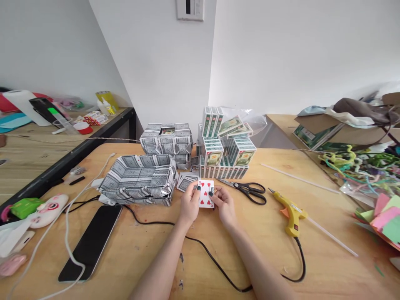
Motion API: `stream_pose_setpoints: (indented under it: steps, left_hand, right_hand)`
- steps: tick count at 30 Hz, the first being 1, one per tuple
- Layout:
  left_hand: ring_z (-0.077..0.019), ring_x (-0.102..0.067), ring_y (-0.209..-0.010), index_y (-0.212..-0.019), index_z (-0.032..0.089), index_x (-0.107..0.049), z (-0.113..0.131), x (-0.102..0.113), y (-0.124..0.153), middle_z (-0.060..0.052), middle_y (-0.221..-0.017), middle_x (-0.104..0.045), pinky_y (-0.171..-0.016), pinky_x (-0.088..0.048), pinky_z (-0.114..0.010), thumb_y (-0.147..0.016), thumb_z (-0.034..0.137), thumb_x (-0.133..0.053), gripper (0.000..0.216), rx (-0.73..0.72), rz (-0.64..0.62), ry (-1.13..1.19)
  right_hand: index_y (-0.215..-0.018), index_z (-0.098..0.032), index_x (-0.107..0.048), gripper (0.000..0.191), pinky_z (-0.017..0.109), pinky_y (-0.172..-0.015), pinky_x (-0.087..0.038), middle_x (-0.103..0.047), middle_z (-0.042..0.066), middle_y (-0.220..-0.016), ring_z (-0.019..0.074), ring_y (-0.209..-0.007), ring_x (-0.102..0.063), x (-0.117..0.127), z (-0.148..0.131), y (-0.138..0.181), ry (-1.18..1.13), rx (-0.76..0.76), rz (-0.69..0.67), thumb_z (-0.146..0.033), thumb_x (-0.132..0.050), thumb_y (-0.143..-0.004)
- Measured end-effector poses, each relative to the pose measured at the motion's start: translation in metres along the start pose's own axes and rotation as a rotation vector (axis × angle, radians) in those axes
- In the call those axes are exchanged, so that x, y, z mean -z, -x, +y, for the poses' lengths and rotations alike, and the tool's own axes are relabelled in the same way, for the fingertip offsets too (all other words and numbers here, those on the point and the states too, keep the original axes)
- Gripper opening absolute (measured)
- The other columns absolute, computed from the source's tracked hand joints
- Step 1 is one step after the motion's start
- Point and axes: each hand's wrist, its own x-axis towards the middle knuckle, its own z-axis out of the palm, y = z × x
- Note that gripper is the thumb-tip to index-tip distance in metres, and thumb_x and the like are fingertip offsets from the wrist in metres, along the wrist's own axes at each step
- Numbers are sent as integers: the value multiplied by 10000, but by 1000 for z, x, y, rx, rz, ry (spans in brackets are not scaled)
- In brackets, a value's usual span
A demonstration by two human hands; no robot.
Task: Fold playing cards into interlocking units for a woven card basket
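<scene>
A playing card, the five of hearts (206, 194), lies face up between my two hands near the middle of the wooden table (312, 216). My left hand (189, 205) pinches its left edge with the fingers curled. On the other side my right hand (224, 205) grips the right edge in the same way. Just beyond the card lie a few loose face-down cards (186, 181). A tray folded from playing cards (139, 180) stands to the left of my hands.
Stacked card boxes (226, 151) and another folded-card box (167, 139) stand behind. Black scissors (250, 191), a yellow glue gun (290, 211) with its black cord, and glue sticks lie right. A dark tablet (92, 239) lies left. Craft paper and pipe cleaners crowd the far right.
</scene>
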Motion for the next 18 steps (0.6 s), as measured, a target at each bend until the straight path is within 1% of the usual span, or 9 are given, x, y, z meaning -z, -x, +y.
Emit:
stream_pose_setpoints:
  steps: [3, 10, 12, 15, 18]
  left_hand:
    - [-63, -329, -400, -962, 157, -536, -1, 0, -1, 70, -490, -387, -386, -257, -151, -737, 216, -433, 254, 28, -1, 9]
    - [-62, -316, -391, -903, 152, -551, 0, 1, 1, 74, -473, -378, -375, -249, -151, -726, 211, -434, 220, 19, -6, 25]
    - [-64, -325, -405, -951, 149, -559, 1, 0, 1, 65, -491, -402, -384, -265, -155, -730, 201, -430, 261, 8, 1, 32]
    - [-67, -360, -453, -1074, 147, -549, 4, 0, 3, 32, -594, -495, -420, -313, -163, -733, 177, -431, 362, -30, 15, 38]
    - [-67, -374, -481, -1116, 139, -544, 5, -1, 3, 5, -672, -540, -438, -335, -167, -742, 171, -426, 393, -36, 12, 26]
  right_hand:
    - [-961, -204, -509, 309, 211, -450, -272, -343, -82, -532, 87, -459, -321, 0, -2, 1, -11, 12, -29, -304, -612, -687]
    - [-913, -207, -495, 248, 208, -437, -260, -325, -78, -548, 81, -448, -298, -2, -4, 2, -28, -22, -71, -343, -576, -722]
    - [-919, -207, -491, 255, 208, -434, -263, -330, -77, -550, 82, -447, -305, -2, -4, 3, -29, -34, -80, -353, -574, -727]
    - [-931, -207, -485, 263, 208, -433, -265, -350, -74, -556, 83, -449, -321, -3, -4, 3, -39, -37, -97, -362, -570, -736]
    - [-928, -209, -479, 264, 206, -432, -266, -344, -76, -560, 79, -448, -316, -4, -4, 3, -56, -37, -98, -359, -577, -735]
